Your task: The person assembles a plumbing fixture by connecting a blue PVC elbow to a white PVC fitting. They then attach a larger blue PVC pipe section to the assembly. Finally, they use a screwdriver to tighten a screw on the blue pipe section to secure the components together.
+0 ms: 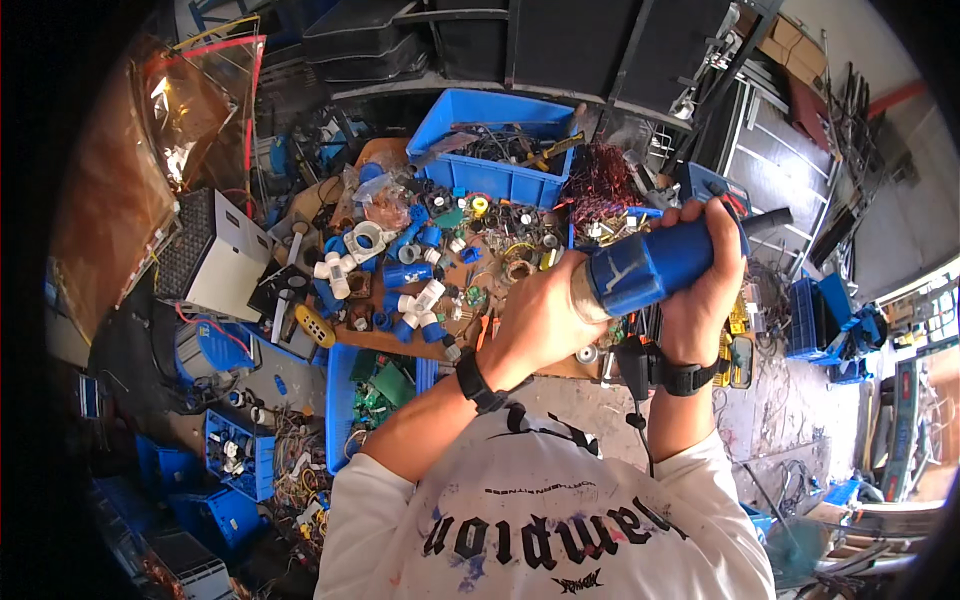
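Observation:
Both my hands hold a blue power tool with a cylindrical body, raised above a cluttered workbench. My left hand wraps the metal front end of the tool at its lower left. My right hand grips the blue body nearer its black rear end. A black cord hangs down from the tool between my forearms. Each wrist carries a black band or watch.
On the bench lie several blue and white pipe fittings, small parts and a tangle of copper wire. A blue bin of scrap stands at the back. Blue crates, a white box and wires sit to the left.

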A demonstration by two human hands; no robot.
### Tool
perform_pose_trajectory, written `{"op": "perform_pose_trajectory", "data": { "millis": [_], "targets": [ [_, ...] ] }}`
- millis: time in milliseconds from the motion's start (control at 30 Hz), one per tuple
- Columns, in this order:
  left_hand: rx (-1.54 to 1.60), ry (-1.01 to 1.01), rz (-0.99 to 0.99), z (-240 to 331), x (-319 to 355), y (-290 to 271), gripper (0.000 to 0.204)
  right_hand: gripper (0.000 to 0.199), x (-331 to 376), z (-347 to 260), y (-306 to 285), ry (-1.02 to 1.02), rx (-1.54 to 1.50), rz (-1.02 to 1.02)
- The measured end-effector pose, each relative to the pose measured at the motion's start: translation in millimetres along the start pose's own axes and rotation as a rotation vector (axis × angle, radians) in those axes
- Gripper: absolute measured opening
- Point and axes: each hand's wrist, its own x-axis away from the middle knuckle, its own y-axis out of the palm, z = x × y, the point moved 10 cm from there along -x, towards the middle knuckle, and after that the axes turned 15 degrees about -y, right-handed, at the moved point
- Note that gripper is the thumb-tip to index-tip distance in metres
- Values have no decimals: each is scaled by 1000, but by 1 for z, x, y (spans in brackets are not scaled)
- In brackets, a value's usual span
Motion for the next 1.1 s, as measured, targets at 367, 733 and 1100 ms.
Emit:
{"op": "perform_pose_trajectory", "data": {
  "millis": [367,733,1100],
  "targets": [
    [-24,-8,-199,9,3,-5,52,17,2,9,-1,137,-130,9],
    [-77,-29,-248,18,6,-6,48,14,1,0,5,89,-317,-133],
    [19,290,-9,39,25,-26,50,29,30,-54,36,-223,-327,-431]
  ]
}}
